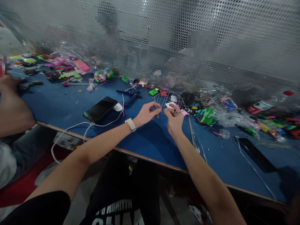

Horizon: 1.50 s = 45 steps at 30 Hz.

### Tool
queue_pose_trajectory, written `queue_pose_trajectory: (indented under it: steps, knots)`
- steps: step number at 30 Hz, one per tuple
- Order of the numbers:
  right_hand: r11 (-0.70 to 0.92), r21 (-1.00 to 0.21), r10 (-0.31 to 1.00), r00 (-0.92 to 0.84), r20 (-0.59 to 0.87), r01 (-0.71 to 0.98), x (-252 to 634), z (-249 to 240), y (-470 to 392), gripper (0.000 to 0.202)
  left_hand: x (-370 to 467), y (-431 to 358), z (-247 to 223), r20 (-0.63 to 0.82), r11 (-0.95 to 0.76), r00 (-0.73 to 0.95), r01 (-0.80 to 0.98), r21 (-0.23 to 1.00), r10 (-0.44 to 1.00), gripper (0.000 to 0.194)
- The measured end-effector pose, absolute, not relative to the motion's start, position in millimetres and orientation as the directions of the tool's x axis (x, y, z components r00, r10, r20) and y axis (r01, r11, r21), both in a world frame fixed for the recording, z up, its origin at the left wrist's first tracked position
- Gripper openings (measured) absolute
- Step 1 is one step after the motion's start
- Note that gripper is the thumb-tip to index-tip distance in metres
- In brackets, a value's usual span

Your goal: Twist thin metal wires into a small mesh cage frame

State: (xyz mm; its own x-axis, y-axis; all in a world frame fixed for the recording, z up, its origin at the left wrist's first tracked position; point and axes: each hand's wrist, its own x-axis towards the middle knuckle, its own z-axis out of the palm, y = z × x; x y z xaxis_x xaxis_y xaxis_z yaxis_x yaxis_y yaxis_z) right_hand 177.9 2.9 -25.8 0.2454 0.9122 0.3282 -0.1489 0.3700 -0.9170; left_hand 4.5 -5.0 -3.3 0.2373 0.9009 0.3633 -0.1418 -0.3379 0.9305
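A rounded piece of thin wire mesh (166,99) is held just above the blue table, over small scraps near the back. At its near left edge, my left hand (149,113) has thumb and index finger pinched together, with the other fingers curled. My right hand (175,120) pinches the near right part of the mesh, and its fingers hide some of the wire. White paper (171,104) and a pink slip (184,112) show behind my right fingers. Left of my hands lie blue-handled pliers (131,96).
A phone (100,108) with a white cable lies left; another dark phone (256,154) lies right. Clear strips (194,137) run beside my right forearm. Colourful scraps, plastic bags and a bottle (269,103) line the perforated metal screen (150,37). Another person's arm (14,106) rests far left.
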Motion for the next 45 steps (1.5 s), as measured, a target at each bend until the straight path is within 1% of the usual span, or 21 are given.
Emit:
queue_pose_trajectory:
  steps: [5,11,18,20,27,32,35,40,45]
  knots:
    - [0.366,-0.915,0.913,0.256,0.319,-0.166,176,-26,3,0.054,5,-4,-4,0.361,-0.340,0.162,-0.141,0.930,0.918,0.023]
    - [0.328,-0.917,0.934,0.224,0.279,-0.226,175,-25,3,0.055,4,-1,-6,0.369,-0.344,0.199,-0.152,0.927,0.908,0.023]
    - [0.332,-0.930,0.938,0.164,0.307,-0.158,178,-26,1,0.056,3,1,-8,0.378,-0.349,0.217,-0.160,0.923,0.900,0.031]
    - [0.323,-0.932,0.942,0.149,0.301,-0.161,178,-27,1,0.057,3,2,-9,0.376,-0.345,0.229,-0.165,0.924,0.898,0.032]
    - [0.247,-0.935,0.967,0.127,0.221,-0.255,175,-28,2,0.061,1,7,-16,0.338,-0.314,0.228,-0.135,0.940,0.913,0.033]
    - [0.150,-0.932,0.986,0.124,0.115,-0.331,174,-30,3,0.068,2,11,-20,0.307,-0.285,0.210,-0.131,0.950,0.928,0.029]
    - [0.099,-0.933,0.993,0.100,0.068,-0.347,175,-32,6,0.069,2,14,-24,0.301,-0.276,0.206,-0.142,0.950,0.931,0.027]
    - [0.139,-0.933,0.989,0.098,0.112,-0.333,176,-37,11,0.068,3,17,-26,0.245,-0.220,0.210,-0.135,0.966,0.946,0.028]
    - [0.154,-0.939,0.986,0.115,0.124,-0.306,177,-40,14,0.072,2,16,-22,0.213,-0.196,0.216,-0.094,0.976,0.953,0.020]
